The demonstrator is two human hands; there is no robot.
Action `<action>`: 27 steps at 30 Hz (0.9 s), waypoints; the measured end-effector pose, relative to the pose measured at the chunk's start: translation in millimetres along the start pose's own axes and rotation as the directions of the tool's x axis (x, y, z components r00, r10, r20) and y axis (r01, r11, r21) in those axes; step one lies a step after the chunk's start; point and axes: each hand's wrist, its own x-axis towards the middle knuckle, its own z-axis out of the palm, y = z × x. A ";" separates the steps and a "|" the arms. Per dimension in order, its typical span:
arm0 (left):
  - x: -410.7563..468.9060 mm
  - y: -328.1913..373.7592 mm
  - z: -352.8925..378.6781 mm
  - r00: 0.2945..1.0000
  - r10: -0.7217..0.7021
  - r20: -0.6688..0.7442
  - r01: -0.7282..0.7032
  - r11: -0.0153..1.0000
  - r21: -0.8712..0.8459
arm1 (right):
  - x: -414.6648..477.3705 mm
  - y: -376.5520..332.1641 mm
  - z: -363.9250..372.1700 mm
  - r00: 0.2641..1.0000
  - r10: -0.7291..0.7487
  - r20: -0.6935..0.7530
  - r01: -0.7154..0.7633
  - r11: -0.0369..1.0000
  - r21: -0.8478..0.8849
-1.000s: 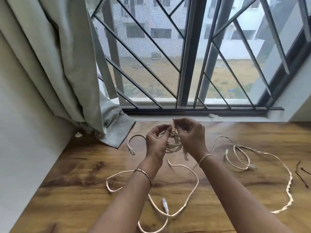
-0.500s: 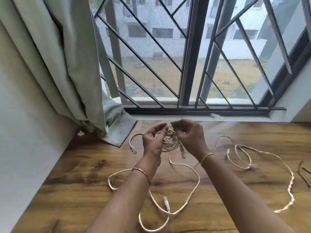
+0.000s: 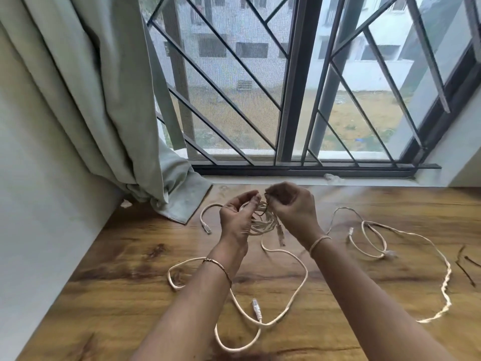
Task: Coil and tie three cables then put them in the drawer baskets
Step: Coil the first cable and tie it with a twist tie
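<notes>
Coiled white cable (image 3: 261,222) up between both hands, above the far middle of the wooden table (image 3: 125,287). Left hand (image 3: 237,217) cupped round the bundle; right hand (image 3: 292,207) pinching a thin dark tie at its top. Light, limp, springy — best gripped across all loops. Two loose cables sprawled near and right.

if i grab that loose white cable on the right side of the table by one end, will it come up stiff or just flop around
Probably floppy: the loose cable lies in slack, uneven loops on the wooden table, so most of it would likely trail behind. It looks thin and probably light. Its kinked stretch near the right edge suggests that it keeps some twist, so it may curl or snag.
</notes>
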 end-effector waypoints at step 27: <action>-17.7 6.6 1.5 0.992 -0.048 0.113 0.048 0.999 0.001 | 0.8 -4.6 -4.1 0.995 -0.100 0.021 0.102 0.942 -0.321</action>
